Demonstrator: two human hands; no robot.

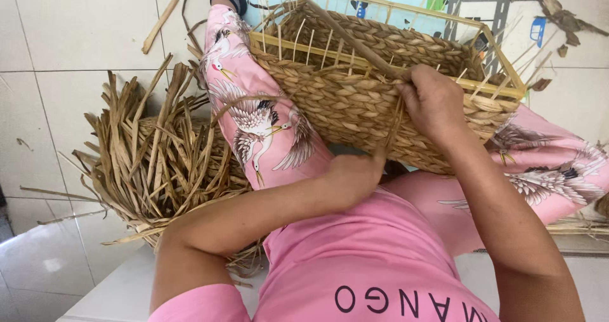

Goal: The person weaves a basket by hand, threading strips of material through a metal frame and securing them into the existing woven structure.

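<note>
The woven basket (355, 100) rests tilted on the person's lap, its open mouth turned away toward the patterned mat (406, 1) at the far side of the tiled floor (82, 36). Its near wall is plaited in thick braided rows almost up to the yellow frame rim (393, 8), but thin upright stakes (298, 39) stand bare between the top woven row and the rim, so by the look of it the last rows are yet to be filled in. The right hand (434, 100) is closed at the top edge of the weave, its fingers curled around a long dried strand (342, 27) that runs up over the basket. The left hand (352, 173) sits under the basket's lower edge; its fingers are hidden, so their grip cannot be told. A heap of loose dried leaves (158, 157) lies on the floor just beside the left leg.
</note>
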